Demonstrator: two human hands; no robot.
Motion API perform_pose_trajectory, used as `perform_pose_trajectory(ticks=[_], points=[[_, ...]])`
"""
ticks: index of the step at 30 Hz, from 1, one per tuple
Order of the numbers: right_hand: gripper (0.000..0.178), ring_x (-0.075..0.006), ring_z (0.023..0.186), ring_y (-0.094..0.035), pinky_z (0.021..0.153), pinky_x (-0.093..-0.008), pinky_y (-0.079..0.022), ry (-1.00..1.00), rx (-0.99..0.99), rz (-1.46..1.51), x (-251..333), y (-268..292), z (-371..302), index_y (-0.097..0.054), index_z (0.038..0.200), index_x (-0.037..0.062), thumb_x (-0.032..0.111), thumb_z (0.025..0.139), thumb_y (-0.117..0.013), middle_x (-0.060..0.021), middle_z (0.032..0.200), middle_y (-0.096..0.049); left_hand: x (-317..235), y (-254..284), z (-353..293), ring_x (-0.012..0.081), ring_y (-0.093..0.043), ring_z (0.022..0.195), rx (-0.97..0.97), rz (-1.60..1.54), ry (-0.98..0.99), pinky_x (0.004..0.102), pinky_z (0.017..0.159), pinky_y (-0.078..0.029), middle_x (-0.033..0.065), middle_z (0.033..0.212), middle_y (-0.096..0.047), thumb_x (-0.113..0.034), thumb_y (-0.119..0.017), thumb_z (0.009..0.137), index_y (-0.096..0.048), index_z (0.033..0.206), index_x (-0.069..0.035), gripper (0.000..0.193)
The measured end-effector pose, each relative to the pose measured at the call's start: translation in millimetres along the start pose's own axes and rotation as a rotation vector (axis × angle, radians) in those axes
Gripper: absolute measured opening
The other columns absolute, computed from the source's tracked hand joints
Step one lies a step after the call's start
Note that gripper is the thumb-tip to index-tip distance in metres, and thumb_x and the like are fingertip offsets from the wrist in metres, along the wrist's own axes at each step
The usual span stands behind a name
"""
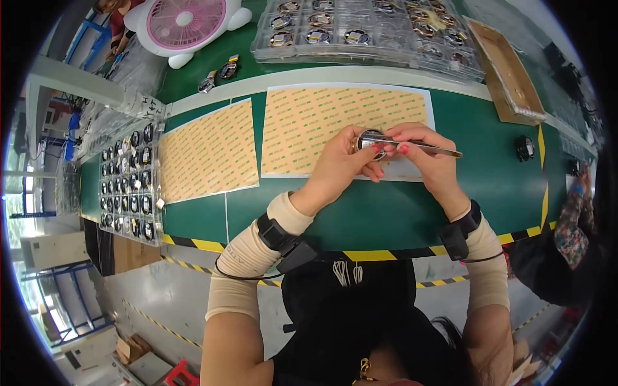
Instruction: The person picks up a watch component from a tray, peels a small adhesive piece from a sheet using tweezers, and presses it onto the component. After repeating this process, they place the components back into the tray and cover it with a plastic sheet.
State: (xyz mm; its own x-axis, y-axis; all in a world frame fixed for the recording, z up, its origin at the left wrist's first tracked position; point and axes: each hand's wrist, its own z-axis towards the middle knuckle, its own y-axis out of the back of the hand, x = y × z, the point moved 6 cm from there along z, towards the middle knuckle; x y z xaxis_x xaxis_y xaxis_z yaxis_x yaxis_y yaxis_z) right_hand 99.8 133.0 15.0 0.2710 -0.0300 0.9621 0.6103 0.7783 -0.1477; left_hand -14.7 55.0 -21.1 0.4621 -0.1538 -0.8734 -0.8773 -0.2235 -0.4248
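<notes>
My left hand (pixel 335 164) is closed around a small round part (pixel 369 137) with a silvery rim and a dark inside, held over the table. Between the thumb and fingers of my right hand (pixel 435 162) is a pair of metal tweezers (pixel 444 152). Their tips reach the round part, though the exact contact is too small to make out. Beneath both hands lies a tan adhesive sheet (pixel 315 116) with rows of green print. A second, similar sheet (pixel 209 151) lies to its left.
Clear trays of round parts stand at the left (pixel 131 186) and the back (pixel 367 51). A pink-and-white fan (pixel 185 19), two loose parts (pixel 219 72), a cardboard box (pixel 508 71) and a black round part (pixel 524 148) surround the work area. Another person's arm (pixel 571 222) is at far right.
</notes>
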Motion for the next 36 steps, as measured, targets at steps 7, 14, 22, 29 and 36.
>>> perform_pose_trajectory(ticks=[7,14,22,29,36], points=[[0.014,-0.0188,0.077,-0.061,0.074,-0.0288,-0.05,-0.017,-0.012,-0.056,0,0,-3,-0.058,0.093,-0.0072,-0.001,0.081,-0.054,-0.0182,0.1,-0.057,2,-1,1,0.0144,-0.061,0.066,0.009,-0.021,0.024,0.0239,0.058,-0.051,0.0117,0.086,-0.059,-0.008,-0.05,0.087,-0.043,0.101,0.001,0.018],[0.014,-0.019,0.075,-0.061,0.073,-0.0288,-0.05,-0.051,-0.029,-0.111,-3,3,-1,-0.058,0.093,-0.0077,0.001,0.082,-0.055,-0.0176,0.098,-0.058,-2,-7,3,0.016,-0.061,0.073,0.124,0.058,-0.03,0.0243,0.063,-0.051,0.0134,0.092,-0.059,-0.006,-0.049,0.087,-0.043,0.109,0.002,0.024],[0.014,-0.023,0.079,-0.061,0.071,-0.0317,-0.052,0.067,-0.111,0.068,6,14,2,-0.058,0.094,-0.0069,0.0,0.083,-0.053,-0.0191,0.1,-0.057,-4,8,7,0.0196,-0.06,0.084,-0.005,-0.405,0.127,0.0286,0.071,-0.052,0.0104,0.095,-0.057,-0.002,-0.048,0.085,-0.046,0.108,0.002,0.023],[0.014,-0.0244,0.081,-0.061,0.072,-0.0335,-0.053,0.177,-0.042,-0.055,17,7,-3,-0.057,0.094,-0.0074,-0.001,0.083,-0.052,-0.0195,0.1,-0.056,-6,19,9,0.0204,-0.059,0.089,-0.096,-0.293,-0.023,0.0293,0.076,-0.052,0.0116,0.099,-0.056,-0.006,-0.048,0.087,-0.048,0.106,0.001,0.02],[0.013,-0.0223,0.083,-0.06,0.074,-0.0314,-0.053,0.21,0.007,-0.329,19,-1,-4,-0.058,0.092,-0.0075,-0.005,0.08,-0.053,-0.0184,0.1,-0.056,-11,14,6,0.0194,-0.059,0.088,-0.118,-0.277,-0.051,0.0319,0.081,-0.051,0.0113,0.099,-0.056,-0.004,-0.051,0.085,-0.048,0.102,0.002,0.018]])
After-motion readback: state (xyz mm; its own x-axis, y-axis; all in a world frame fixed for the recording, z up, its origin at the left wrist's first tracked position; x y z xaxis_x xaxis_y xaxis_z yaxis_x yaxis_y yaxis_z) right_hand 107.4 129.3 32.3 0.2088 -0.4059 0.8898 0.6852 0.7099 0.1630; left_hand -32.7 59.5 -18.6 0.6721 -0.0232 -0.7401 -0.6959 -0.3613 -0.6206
